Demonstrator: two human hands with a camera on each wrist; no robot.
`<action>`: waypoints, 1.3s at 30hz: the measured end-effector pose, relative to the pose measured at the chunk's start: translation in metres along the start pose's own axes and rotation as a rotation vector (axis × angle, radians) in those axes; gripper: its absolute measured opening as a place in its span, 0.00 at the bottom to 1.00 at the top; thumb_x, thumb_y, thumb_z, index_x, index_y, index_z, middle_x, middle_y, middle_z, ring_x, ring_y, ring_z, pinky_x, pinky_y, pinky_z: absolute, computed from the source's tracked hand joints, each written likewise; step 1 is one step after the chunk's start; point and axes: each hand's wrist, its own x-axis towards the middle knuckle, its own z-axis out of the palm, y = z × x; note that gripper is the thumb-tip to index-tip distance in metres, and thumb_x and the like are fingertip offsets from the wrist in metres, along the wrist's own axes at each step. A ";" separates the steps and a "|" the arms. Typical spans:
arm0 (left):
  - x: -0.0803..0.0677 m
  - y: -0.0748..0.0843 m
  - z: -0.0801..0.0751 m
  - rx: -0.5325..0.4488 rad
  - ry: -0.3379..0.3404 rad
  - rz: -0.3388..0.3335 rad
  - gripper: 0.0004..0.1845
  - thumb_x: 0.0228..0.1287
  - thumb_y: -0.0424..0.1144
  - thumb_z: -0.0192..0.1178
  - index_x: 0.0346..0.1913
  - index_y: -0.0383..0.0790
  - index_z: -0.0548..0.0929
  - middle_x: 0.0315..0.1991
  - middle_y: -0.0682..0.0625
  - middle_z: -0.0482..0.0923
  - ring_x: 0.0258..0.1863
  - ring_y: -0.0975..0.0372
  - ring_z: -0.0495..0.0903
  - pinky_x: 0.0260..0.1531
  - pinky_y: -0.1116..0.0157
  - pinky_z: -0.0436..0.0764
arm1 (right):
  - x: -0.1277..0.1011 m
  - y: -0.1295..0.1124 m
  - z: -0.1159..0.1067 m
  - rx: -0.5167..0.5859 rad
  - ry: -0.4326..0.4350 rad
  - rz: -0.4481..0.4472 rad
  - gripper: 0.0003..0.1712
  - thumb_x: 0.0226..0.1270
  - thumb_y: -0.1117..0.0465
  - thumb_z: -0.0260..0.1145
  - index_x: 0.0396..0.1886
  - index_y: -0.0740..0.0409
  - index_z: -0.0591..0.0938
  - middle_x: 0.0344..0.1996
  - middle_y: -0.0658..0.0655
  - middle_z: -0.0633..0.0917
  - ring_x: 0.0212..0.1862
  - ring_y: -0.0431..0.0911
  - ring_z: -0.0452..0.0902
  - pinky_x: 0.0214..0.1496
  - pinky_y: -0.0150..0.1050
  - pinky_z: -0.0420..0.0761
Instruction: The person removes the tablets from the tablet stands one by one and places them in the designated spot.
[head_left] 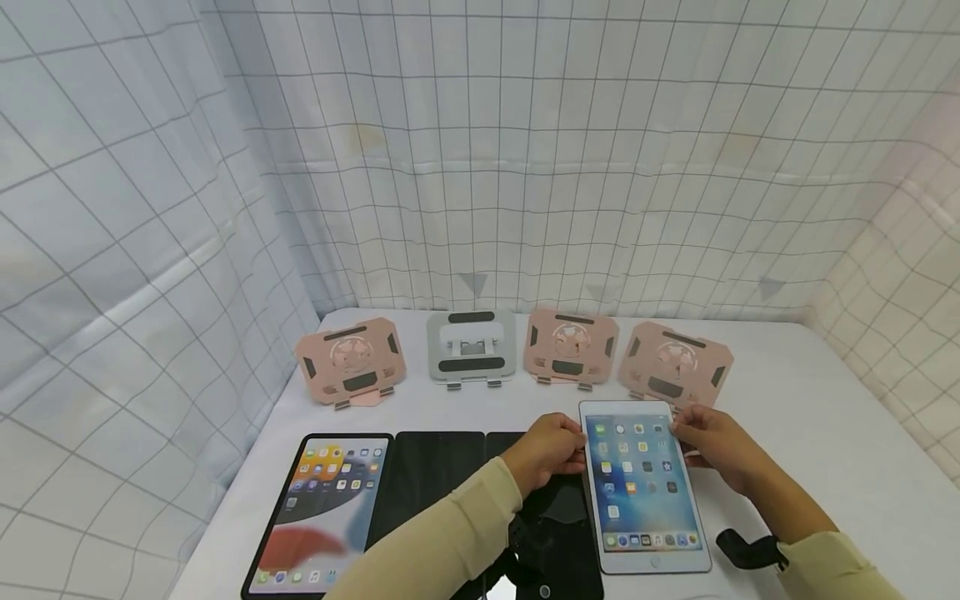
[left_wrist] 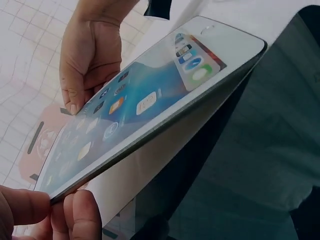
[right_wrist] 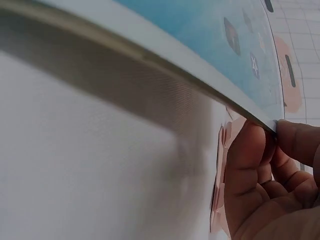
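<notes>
Overhead, we are pinching the white tablet (head_left: 642, 483) at its far corners, left hand (head_left: 546, 454) and right hand (head_left: 712, 446), long axis running toward the pink stand (head_left: 672, 363). Closer, our left fingertips (left_wrist: 75, 215) are gripping its raised edge; our right fingers (right_wrist: 260, 165) are clamping the opposite corner.

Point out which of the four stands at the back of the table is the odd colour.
The grey stand, second from the left; the other three are pink.
</notes>
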 end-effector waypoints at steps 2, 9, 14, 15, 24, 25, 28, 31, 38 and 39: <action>-0.001 -0.001 0.000 0.038 0.006 0.003 0.02 0.71 0.30 0.57 0.43 0.35 0.76 0.31 0.44 0.76 0.26 0.61 0.76 0.31 0.65 0.84 | 0.000 0.001 0.000 -0.004 -0.015 0.006 0.10 0.76 0.62 0.56 0.45 0.68 0.73 0.38 0.59 0.81 0.39 0.49 0.78 0.37 0.39 0.83; -0.005 0.000 0.001 0.142 0.027 0.008 0.03 0.70 0.29 0.58 0.37 0.36 0.76 0.27 0.46 0.75 0.22 0.63 0.75 0.25 0.68 0.82 | -0.001 0.003 0.000 0.000 -0.054 0.024 0.10 0.75 0.62 0.57 0.45 0.67 0.74 0.36 0.58 0.81 0.37 0.49 0.77 0.35 0.38 0.83; -0.008 0.002 0.003 0.229 0.032 0.028 0.04 0.69 0.26 0.58 0.35 0.35 0.76 0.26 0.46 0.76 0.20 0.63 0.74 0.24 0.69 0.81 | -0.001 0.006 0.000 -0.026 -0.063 0.055 0.10 0.75 0.62 0.58 0.46 0.67 0.74 0.35 0.58 0.81 0.36 0.49 0.77 0.35 0.38 0.82; -0.009 0.002 0.003 0.242 0.031 0.033 0.04 0.69 0.26 0.58 0.35 0.34 0.77 0.26 0.46 0.76 0.20 0.63 0.74 0.25 0.68 0.81 | -0.002 0.007 0.001 -0.033 -0.066 0.060 0.10 0.75 0.62 0.58 0.45 0.67 0.74 0.35 0.58 0.80 0.36 0.49 0.77 0.34 0.38 0.82; -0.009 0.002 0.002 0.339 0.051 0.057 0.06 0.64 0.25 0.60 0.28 0.33 0.82 0.22 0.46 0.79 0.17 0.64 0.75 0.22 0.70 0.80 | -0.003 0.011 0.004 -0.047 -0.071 0.088 0.09 0.73 0.64 0.58 0.45 0.68 0.74 0.34 0.58 0.79 0.34 0.48 0.76 0.32 0.37 0.81; -0.009 0.002 0.002 0.341 0.051 0.061 0.07 0.63 0.25 0.60 0.28 0.33 0.82 0.22 0.46 0.80 0.16 0.64 0.75 0.22 0.70 0.81 | -0.003 0.012 0.004 -0.054 -0.070 0.088 0.09 0.73 0.64 0.58 0.44 0.68 0.74 0.34 0.58 0.80 0.34 0.48 0.76 0.32 0.37 0.81; -0.008 0.000 0.000 0.352 0.057 0.083 0.09 0.61 0.25 0.61 0.24 0.33 0.84 0.19 0.46 0.80 0.15 0.65 0.75 0.21 0.69 0.81 | -0.002 0.012 0.006 -0.087 -0.063 0.085 0.08 0.73 0.65 0.58 0.44 0.68 0.75 0.34 0.58 0.80 0.34 0.49 0.76 0.34 0.39 0.81; -0.006 -0.001 -0.001 0.368 0.062 0.101 0.10 0.60 0.25 0.61 0.23 0.33 0.85 0.17 0.47 0.80 0.13 0.66 0.75 0.19 0.70 0.80 | -0.001 0.011 0.007 -0.130 -0.058 0.075 0.08 0.73 0.65 0.59 0.42 0.68 0.76 0.33 0.58 0.81 0.33 0.49 0.76 0.34 0.40 0.81; -0.002 0.000 -0.002 0.368 0.050 0.086 0.10 0.60 0.25 0.62 0.22 0.34 0.83 0.17 0.46 0.81 0.14 0.65 0.78 0.18 0.71 0.79 | 0.001 0.006 0.009 -0.220 -0.039 0.098 0.07 0.72 0.64 0.60 0.39 0.67 0.77 0.30 0.57 0.79 0.32 0.48 0.74 0.32 0.40 0.77; -0.002 0.000 -0.002 0.368 0.052 0.083 0.09 0.60 0.25 0.62 0.22 0.34 0.83 0.17 0.46 0.81 0.14 0.65 0.78 0.17 0.71 0.79 | 0.002 0.006 0.009 -0.227 -0.038 0.102 0.07 0.72 0.64 0.60 0.39 0.67 0.77 0.30 0.57 0.78 0.32 0.48 0.73 0.32 0.40 0.77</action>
